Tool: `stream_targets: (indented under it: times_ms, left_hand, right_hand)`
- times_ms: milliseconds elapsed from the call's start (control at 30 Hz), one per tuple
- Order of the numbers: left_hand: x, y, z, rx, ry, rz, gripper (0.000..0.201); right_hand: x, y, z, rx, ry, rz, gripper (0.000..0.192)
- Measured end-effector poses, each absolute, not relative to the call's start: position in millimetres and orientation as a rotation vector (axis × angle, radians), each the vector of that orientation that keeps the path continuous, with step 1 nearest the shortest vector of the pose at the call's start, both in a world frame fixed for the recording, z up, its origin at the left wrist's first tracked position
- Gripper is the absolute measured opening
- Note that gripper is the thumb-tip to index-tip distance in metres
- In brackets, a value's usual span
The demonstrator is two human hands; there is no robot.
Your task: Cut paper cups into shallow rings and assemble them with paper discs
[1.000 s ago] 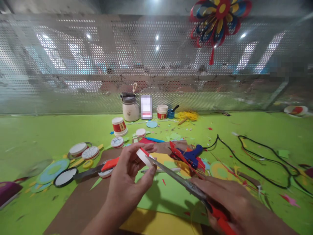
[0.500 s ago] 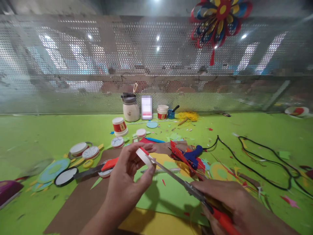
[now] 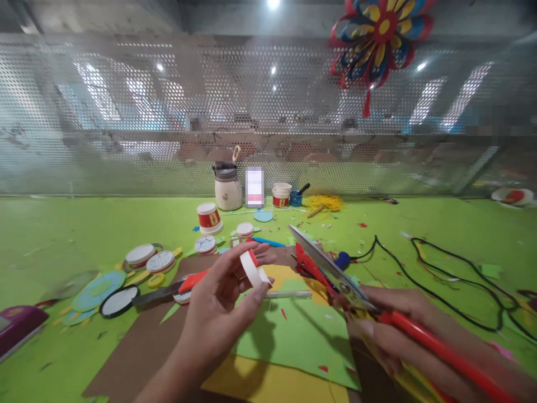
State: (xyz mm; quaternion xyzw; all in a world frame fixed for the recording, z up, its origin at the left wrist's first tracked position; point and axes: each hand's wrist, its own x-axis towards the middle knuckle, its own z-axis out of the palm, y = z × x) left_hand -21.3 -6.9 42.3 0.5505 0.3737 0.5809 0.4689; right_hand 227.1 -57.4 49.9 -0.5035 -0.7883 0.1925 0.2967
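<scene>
My left hand (image 3: 222,302) is pinching a small round white lid (image 3: 250,270) with red on its edge between thumb and fingers. A short white flap sticks out from the lid by my thumb. In my right hand (image 3: 400,327) is a pair of scissors (image 3: 335,268) with red handles, its blades slanting up and to the left, apart from the lid. Below both hands lie a green paper sheet (image 3: 293,341), a yellow sheet (image 3: 235,383) and brown card (image 3: 130,347). A clear stick (image 3: 289,295) rests on the green sheet.
White lids (image 3: 205,244) and paper rings (image 3: 98,291) lie at left, near an orange-handled tool (image 3: 193,281). A blue glue gun (image 3: 342,260) with a black cord (image 3: 444,302) lies at right. Behind stand a jug (image 3: 229,190), a phone (image 3: 254,187) and tubs (image 3: 282,194).
The scissors have come away from the lid and swung up and to the right in my right hand. My left hand keeps hold of the lid, whose white flap now shows.
</scene>
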Motion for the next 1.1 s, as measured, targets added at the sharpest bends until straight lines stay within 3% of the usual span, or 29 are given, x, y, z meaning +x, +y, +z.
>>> stream_targets:
  times_ms: [100, 333, 633, 900, 967, 1100]
  left_hand:
    - [-23.2, -7.6, 42.3, 1.337, 0.889, 1.401, 0.043]
    - [-30.2, 1.0, 33.6, 1.465, 0.663, 1.449, 0.048]
    - [-19.2, -0.9, 39.1, 1.211, 0.739, 1.367, 0.052]
    - [-22.3, 3.1, 38.2, 1.098, 0.697, 1.336, 0.041]
    - [-23.3, 2.7, 38.0, 1.057, 0.630, 1.316, 0.039]
    - [-23.8, -0.3, 37.8, 1.013, 0.527, 1.176, 0.041]
  right_hand:
    - [226.2, -49.5, 41.8, -1.449, -2.100, 0.631, 0.031]
    - [196.7, -35.9, 4.0, -1.747, -2.259, 0.376, 0.043]
    - [180.1, -41.5, -7.3, -1.594, -2.512, 0.252, 0.038]
    - [183.9, -44.0, 9.1, -1.341, -2.633, 0.227, 0.023]
    - [187.0, -43.7, 14.7, -1.303, -2.534, 0.238, 0.023]
    - [196.4, -36.4, 27.3, -1.148, -2.031, 0.565, 0.024]
